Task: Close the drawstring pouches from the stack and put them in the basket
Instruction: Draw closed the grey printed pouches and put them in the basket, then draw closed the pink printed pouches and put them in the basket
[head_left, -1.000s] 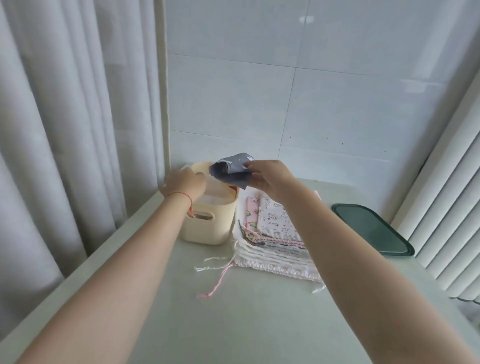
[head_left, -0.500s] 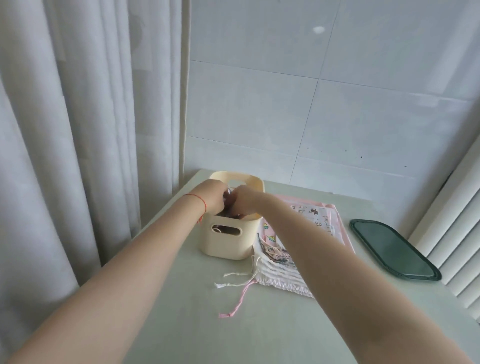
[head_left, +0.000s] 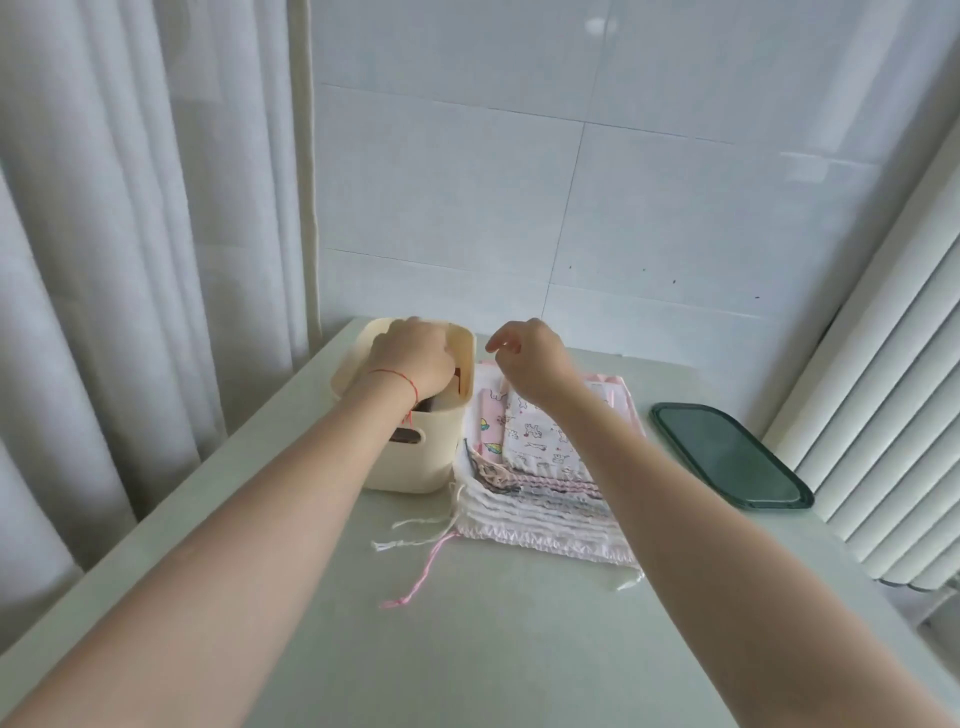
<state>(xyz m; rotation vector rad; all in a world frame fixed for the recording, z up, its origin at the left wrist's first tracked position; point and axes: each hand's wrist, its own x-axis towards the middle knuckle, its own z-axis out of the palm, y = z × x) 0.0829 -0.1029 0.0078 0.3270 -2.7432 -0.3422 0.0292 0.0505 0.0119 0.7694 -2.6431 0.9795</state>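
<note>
A cream plastic basket (head_left: 415, 467) stands at the far left of the table. My left hand (head_left: 413, 361) reaches down into it, its fingers hidden inside; dark fabric shows under the wrist and through the handle slot. Whether this hand holds anything cannot be seen. To the basket's right lies a stack of drawstring pouches (head_left: 540, 467), the top one white with small pink animals. My right hand (head_left: 530, 358) hovers above the far end of the stack, fingers loosely curled, holding nothing. White and pink cords (head_left: 421, 566) trail from the stack toward me.
A dark green tray (head_left: 727, 457) lies on the right of the pale green table (head_left: 467, 649). Curtains hang at the left, a tiled wall stands behind, and white vertical blinds run along the right edge.
The grey pouch held above the basket went down into it with both hands. My right hand has since come out and moved right over the stack; my left stays inside.
</note>
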